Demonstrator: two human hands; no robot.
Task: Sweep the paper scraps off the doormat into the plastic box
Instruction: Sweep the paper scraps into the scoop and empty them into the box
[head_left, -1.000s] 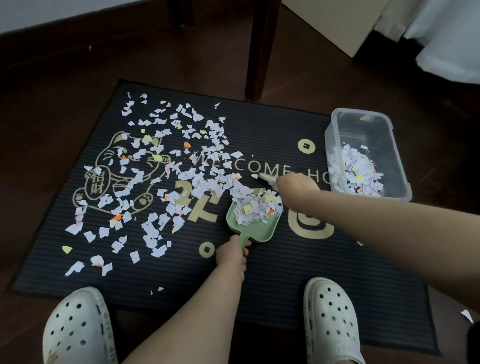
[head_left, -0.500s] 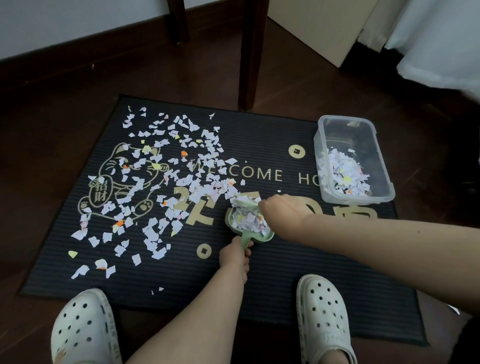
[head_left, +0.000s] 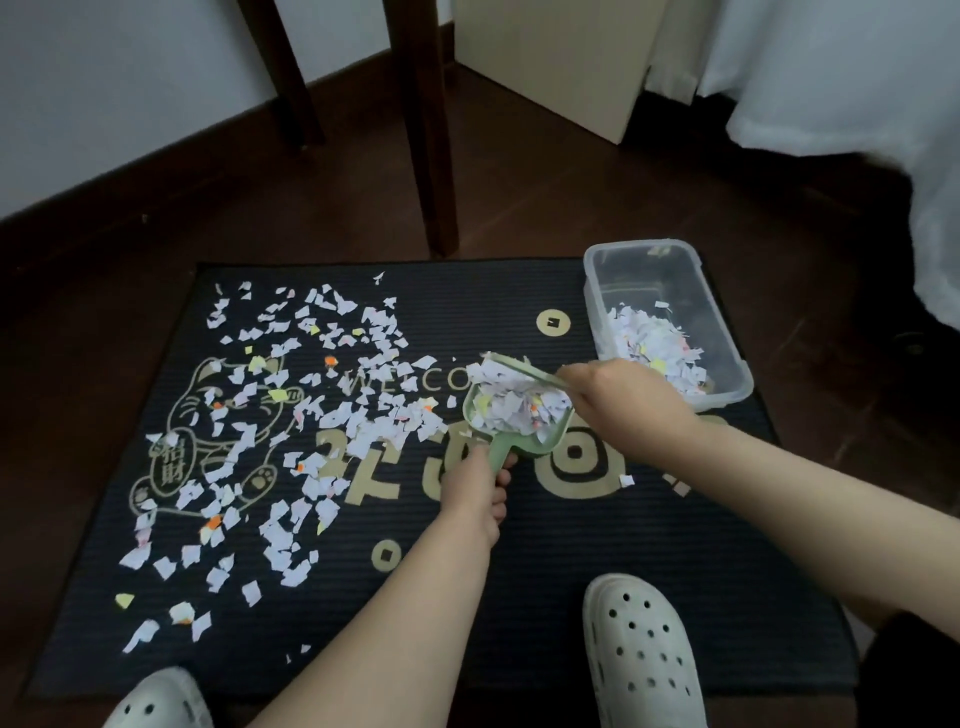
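I'm watching the left hand (head_left: 475, 480) gripping the handle of the green dustpan (head_left: 550, 448), fingers curled round it, while the right hand (head_left: 615, 389) is holding a slim green sweeper (head_left: 524, 370) laid across the heaped load. The pan's long axis is running from the handle near the person out to its mouth on the far side, leaning slightly right. The plastic box (head_left: 640, 244) is sitting on the doormat's (head_left: 597, 571) far right corner, so it is lying to the right of and beyond the pan, its long axis also running away from the person. The right hand is lying nearer the box, almost touching its near left wall, and one batch is already lying inside. I'm judging that the left hand is having to carry the pan rightward past the right hand and tip the mouth over that wall. Most paper scraps (head_left: 363, 431) are lying across the doormat's left half. I cannot tell whether the pan is resting on the doormat.
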